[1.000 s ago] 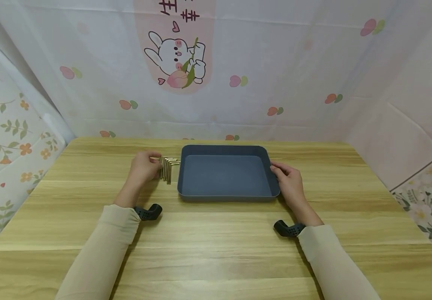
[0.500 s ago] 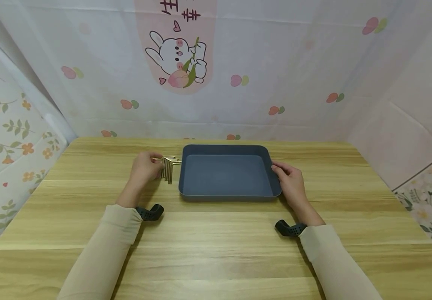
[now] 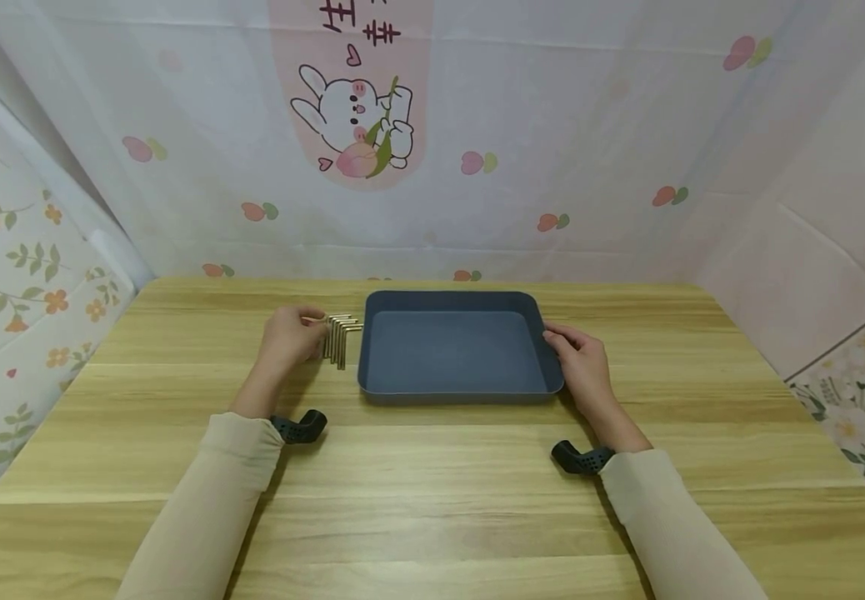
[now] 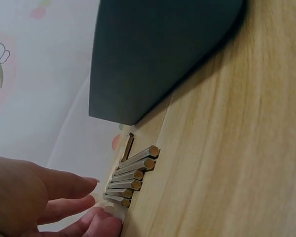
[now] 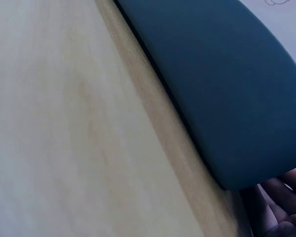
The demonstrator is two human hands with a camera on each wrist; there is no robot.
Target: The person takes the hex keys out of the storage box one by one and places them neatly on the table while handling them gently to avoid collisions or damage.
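Note:
Several gold L-shaped hex keys (image 3: pixel 340 342) lie side by side on the table in graded sizes. At their left end is my left hand (image 3: pixel 289 336); in the left wrist view its lower fingertips (image 4: pixel 106 224) touch or nearly touch the endmost key, while the upper fingers stay apart. The dark blue-grey rectangular tray (image 3: pixel 451 354) sits to the right of the keys. Beside its right wall rests my right hand (image 3: pixel 581 360), thumb and fingertips at the rim, with no clear grip. The tray hides part of the right hand's fingers (image 5: pixel 281 195) in the right wrist view.
The wooden table (image 3: pixel 432 492) reaches back to a patterned fabric sheet (image 3: pixel 590 125). More printed fabric hangs at both sides. A dark camera mount (image 3: pixel 302 427) sits on the left wrist, and another mount (image 3: pixel 578 457) on the right.

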